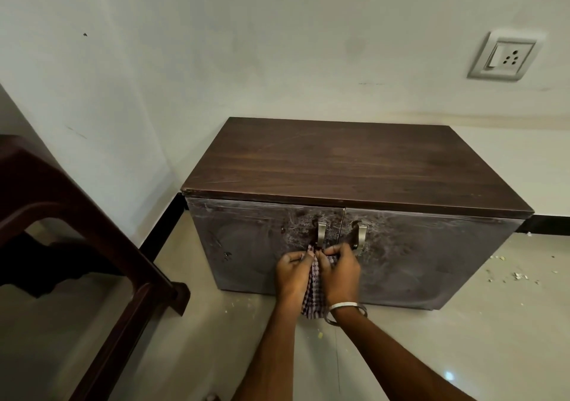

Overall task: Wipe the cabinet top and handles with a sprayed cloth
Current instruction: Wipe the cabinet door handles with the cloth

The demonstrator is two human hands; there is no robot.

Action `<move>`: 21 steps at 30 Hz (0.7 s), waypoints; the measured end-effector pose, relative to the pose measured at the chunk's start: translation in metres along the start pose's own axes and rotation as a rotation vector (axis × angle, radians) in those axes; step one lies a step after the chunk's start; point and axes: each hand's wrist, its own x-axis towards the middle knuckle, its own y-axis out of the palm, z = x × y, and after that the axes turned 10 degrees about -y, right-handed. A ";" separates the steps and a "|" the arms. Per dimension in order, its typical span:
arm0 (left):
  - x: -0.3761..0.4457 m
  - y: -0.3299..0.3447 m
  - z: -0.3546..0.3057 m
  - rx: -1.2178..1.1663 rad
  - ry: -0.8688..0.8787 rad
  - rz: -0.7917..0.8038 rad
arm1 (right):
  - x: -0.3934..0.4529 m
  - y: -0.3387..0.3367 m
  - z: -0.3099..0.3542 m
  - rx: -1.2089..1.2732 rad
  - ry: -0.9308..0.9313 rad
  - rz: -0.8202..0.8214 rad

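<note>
A low dark-wood cabinet (354,166) stands on the pale tiled floor (462,323) against a white wall (216,45), its two doors closed and streaked with whitish smears. Each door carries a short metal handle near the centre seam — the left handle (321,234) and the right handle (361,236) sit side by side, upright.

Just below the handles, both hands meet in front of the doors around a checked cloth (313,289). The left hand (291,272) has its fingers curled onto the cloth's upper edge; the right hand (340,272), with a metal bangle (347,311) at the wrist, pinches the same edge close to the foot of the left handle. The rest of the cloth hangs down between the two wrists. Whether the cloth actually touches the handle is hard to tell, since the fingers cover that spot.

The cabinet top is bare — only faint wipe marks show. A dark chair (77,231) stands at left, a wall socket (505,58) is at upper right, and small crumbs (518,275) lie on the floor to the right.
</note>
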 end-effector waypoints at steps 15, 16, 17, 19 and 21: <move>-0.010 -0.001 0.001 0.039 -0.017 0.111 | -0.001 -0.011 -0.001 -0.003 -0.003 0.015; -0.014 -0.004 -0.001 0.062 0.005 0.127 | -0.004 -0.014 0.002 0.010 -0.002 0.013; -0.019 -0.007 -0.002 0.082 0.028 0.139 | -0.007 -0.017 0.006 0.028 -0.005 0.013; -0.028 -0.014 -0.009 0.110 0.080 0.157 | -0.013 -0.024 0.016 0.075 -0.002 0.015; -0.036 -0.022 -0.016 0.139 0.133 0.165 | -0.016 -0.029 0.027 0.136 0.033 0.023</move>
